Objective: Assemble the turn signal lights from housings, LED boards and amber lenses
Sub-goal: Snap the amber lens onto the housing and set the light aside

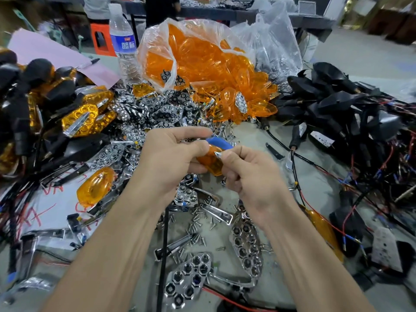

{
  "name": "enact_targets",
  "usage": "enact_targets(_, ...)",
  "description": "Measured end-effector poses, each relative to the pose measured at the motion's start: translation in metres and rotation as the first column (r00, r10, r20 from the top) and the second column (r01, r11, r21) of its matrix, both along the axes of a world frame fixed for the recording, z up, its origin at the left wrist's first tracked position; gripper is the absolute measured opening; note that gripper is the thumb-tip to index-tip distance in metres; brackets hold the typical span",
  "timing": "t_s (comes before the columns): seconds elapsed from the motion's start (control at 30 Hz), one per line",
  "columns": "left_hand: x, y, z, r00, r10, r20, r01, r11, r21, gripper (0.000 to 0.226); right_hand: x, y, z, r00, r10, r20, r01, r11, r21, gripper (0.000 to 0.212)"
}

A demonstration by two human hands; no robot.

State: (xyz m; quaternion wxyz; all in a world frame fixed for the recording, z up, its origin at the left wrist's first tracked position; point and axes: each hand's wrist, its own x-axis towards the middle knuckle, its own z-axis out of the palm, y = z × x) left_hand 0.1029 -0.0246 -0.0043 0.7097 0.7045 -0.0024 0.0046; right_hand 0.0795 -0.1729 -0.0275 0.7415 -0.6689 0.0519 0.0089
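The left hand [171,158] curls round an amber lens [210,163] held between both hands, while the right hand [245,174] pinches a chrome trim strip [218,154] onto the lens's upper edge, so trim-fitting seems under way, next needing an aligned, firm press.

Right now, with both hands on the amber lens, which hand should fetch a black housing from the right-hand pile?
Right, probably. The left hand wraps the amber lens and could hold it alone; the right hand only pinches its chrome tip and lies nearer the black housings.
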Motion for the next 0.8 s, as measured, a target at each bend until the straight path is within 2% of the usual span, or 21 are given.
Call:
enact_targets(0.07, -0.001, 0.0, 0.001, 1.0, -0.011, 0.029, 0.011, 1.0, 0.012, 0.029, -0.001, -0.005, 0.004, 1.0, 0.023, 0.0, -0.023, 1.0, -0.005, 0.036)
enact_targets(0.17, 0.0, -0.001, -0.002, 0.999, -0.003, 0.043, 0.001, 1.0, 0.03, 0.03, 0.001, -0.006, 0.005, 0.992, -0.012, 0.127, 0.039, 0.976, -0.213, 0.031)
enact_targets(0.23, -0.001, -0.002, -0.003, 0.998, 0.014, 0.062, -0.016, 0.999, 0.038, 0.032, 0.002, -0.005, 0.006, 0.984, -0.001, 0.176, 0.05, 0.96, -0.274, 0.026)
enact_targets(0.4, -0.004, -0.008, 0.0, 0.99, 0.057, 0.132, -0.059, 0.998, 0.015, 0.036, 0.003, -0.012, 0.008, 0.994, 0.053, 0.1, -0.035, 0.985, -0.17, 0.03)
enact_targets(0.53, -0.004, -0.009, 0.002, 0.993, 0.039, 0.108, -0.037, 0.999, -0.013, 0.037, 0.003, -0.015, 0.01, 0.985, 0.091, 0.147, -0.047, 0.959, -0.278, 0.027)
enact_targets(0.67, -0.002, -0.01, 0.002, 0.994, 0.047, 0.095, -0.047, 0.999, 0.004, 0.033, 0.0, -0.01, 0.009, 0.975, -0.016, 0.223, 0.103, 0.918, -0.383, 0.02)
enact_targets(0.8, -0.001, -0.008, 0.002, 0.996, 0.053, 0.067, -0.045, 0.991, -0.125, 0.03, -0.013, 0.003, 0.007, 0.902, -0.144, 0.406, 0.344, 0.81, -0.476, 0.009)
